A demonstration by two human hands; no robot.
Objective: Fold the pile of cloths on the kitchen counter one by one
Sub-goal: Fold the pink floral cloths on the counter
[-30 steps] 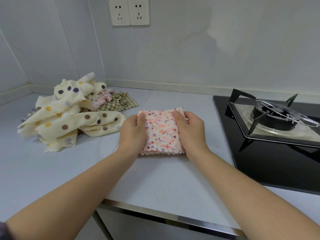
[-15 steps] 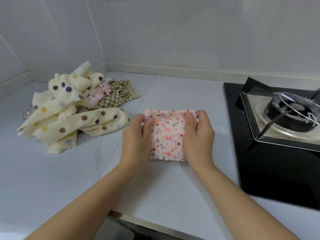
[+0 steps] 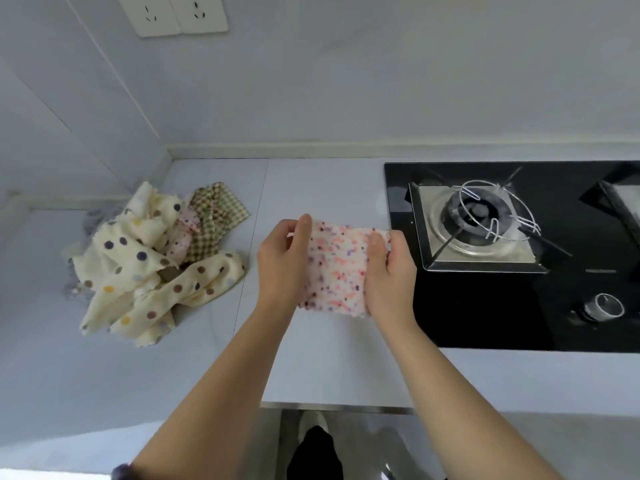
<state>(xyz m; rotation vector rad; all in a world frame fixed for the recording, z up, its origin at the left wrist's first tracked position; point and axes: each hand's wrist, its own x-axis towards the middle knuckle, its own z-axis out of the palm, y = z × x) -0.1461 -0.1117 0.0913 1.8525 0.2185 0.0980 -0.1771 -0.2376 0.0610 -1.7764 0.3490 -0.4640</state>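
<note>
Raised, speckled cloth (image 3: 337, 268) hangs pinched between hands (image 3: 282, 261) (image 3: 389, 271).

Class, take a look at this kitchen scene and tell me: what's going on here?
A person is folding cloths at a kitchen counter. The left hand and right hand each grip one side of a small, already folded speckled cloth. It sits between a gas hob on the right and a crumpled pile of cloths on the left, not yet folded.

Left hand (image 3: 282, 268) and right hand (image 3: 389, 277) ungloved, forearms (image 3: 214, 386) uncovered, a dark purplish sleeve edge (image 3: 120, 471) at left elbow.
</note>
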